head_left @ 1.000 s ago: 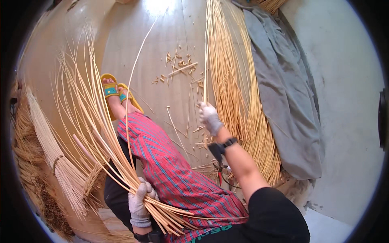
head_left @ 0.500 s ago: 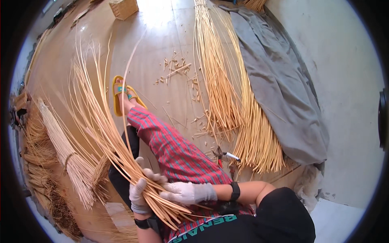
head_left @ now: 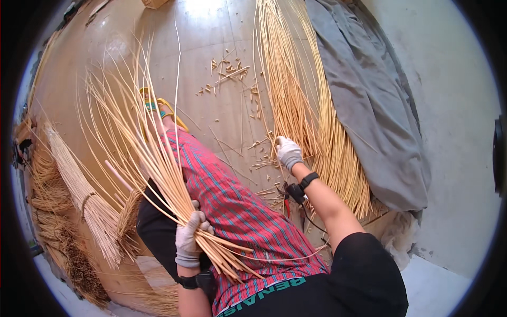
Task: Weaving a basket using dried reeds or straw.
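My left hand [head_left: 191,240], in a pale glove, is wrapped round a bundle of thin rattan canes [head_left: 168,182] above my lap. The cut ends fan out below the fist, and the long thin tips spread away to the upper left. One cane bends off to the right across my thigh. Reaching forward to the right, my gloved right hand [head_left: 289,152] is at the left edge of a long pile of canes [head_left: 288,100] on the floor, near its cut ends. Its fingers are closed, and what they pinch is too small to make out.
Cut cane bits [head_left: 229,71] litter the floor ahead. Red-handled cutters [head_left: 287,203] lie below my right wrist. A grey cloth [head_left: 369,111] stretches beside a second cane pile [head_left: 340,169]. On the left stand a tied pale bundle [head_left: 87,203] and darker coiled bundles [head_left: 53,195].
My right hand has left the bundle on my lap and moved out to the floor pile at the right. My left hand keeps its hold on the bundle, which now stands slightly more upright.
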### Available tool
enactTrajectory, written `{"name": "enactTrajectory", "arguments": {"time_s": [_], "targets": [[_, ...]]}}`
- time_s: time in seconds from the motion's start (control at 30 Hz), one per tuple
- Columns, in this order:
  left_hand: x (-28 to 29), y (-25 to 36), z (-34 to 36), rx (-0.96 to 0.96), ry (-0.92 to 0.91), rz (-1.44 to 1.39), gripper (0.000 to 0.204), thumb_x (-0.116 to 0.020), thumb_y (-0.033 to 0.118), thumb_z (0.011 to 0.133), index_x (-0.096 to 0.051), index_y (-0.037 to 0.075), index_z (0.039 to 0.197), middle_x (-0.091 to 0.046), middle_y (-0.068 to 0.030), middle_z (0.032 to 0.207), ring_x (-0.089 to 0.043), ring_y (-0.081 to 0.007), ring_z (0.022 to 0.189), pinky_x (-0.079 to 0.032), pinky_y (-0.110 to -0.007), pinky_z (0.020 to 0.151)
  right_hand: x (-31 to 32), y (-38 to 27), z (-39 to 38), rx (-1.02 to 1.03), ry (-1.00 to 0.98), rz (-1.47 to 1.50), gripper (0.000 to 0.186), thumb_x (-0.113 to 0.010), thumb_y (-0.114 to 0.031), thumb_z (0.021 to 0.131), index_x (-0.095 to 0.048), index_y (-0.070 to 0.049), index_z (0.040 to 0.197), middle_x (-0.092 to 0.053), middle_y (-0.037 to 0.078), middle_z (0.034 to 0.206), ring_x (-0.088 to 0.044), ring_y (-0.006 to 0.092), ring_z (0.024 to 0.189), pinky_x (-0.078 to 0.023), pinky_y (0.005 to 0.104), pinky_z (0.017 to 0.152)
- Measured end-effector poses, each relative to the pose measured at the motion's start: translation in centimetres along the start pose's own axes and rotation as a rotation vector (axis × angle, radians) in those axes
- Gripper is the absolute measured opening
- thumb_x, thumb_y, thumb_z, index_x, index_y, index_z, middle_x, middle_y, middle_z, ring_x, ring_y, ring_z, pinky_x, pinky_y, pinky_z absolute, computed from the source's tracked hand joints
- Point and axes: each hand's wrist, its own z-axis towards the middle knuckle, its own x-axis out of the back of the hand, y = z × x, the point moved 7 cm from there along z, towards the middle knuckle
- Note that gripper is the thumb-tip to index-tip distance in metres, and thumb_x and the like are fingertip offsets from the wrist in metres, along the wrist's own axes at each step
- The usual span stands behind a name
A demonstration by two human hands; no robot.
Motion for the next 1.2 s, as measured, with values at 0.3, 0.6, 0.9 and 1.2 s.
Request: {"name": "enactTrajectory", "arguments": {"time_s": [0.3, 0.6, 0.9, 1.2], "targets": [[0.9, 0.1, 2.3, 0.053, 0.199, 0.124, 0.02, -0.064, 0.016, 0.096, -0.053, 0.006, 0.108, -0.059, -0.0058, 0.07, -0.062, -0.021, 0.057, -0.057, -0.035, 0.053, -3.7, 1.3, 5.5, -0.268, 0.0, -0.289, 0.029, -0.061, -0.022, 0.091, -0.056, -0.006, 0.115, -0.062, 0.019, 0.115, -0.066, 0.034, 0.105, -0.054, 0.0439, 0.088], [-0.5, 0.5, 2.6, 0.04, 0.262, 0.191, 0.025, -0.067, 0.025, 0.095, -0.057, 0.007, 0.108, -0.058, -0.0005, 0.068, -0.058, -0.0139, 0.054, -0.051, -0.028, 0.048, -4.5, 0.7, 7.3, -0.261, 0.01, -0.444, 0.018, -0.052, -0.015, 0.095, -0.057, -0.01, 0.112, -0.066, 0.013, 0.105, -0.071, 0.0266, 0.092, -0.058, 0.039, 0.072], [0.8, -0.1, 2.6, 0.066, 0.231, 0.132, 0.025, -0.067, 0.02, 0.095, -0.053, 0.006, 0.109, -0.061, -0.0068, 0.069, -0.063, -0.0226, 0.055, -0.057, -0.034, 0.051, -4.0, 0.2, 7.9, -0.211, 0.142, -0.445, 0.015, -0.052, -0.015, 0.096, -0.058, -0.011, 0.109, -0.064, 0.011, 0.103, -0.069, 0.0252, 0.093, -0.058, 0.0372, 0.074], [1.1, 0.1, 2.4, 0.058, 0.259, 0.116, 0.024, -0.065, 0.017, 0.095, -0.051, 0.006, 0.112, -0.062, -0.0073, 0.069, -0.064, -0.0228, 0.055, -0.058, -0.034, 0.052, -2.2, -0.3, 9.1, -0.41, 0.018, -0.191, 0.032, -0.061, -0.02, 0.089, -0.054, -0.005, 0.116, -0.068, 0.019, 0.109, -0.071, 0.0329, 0.097, -0.057, 0.0445, 0.081]]}}
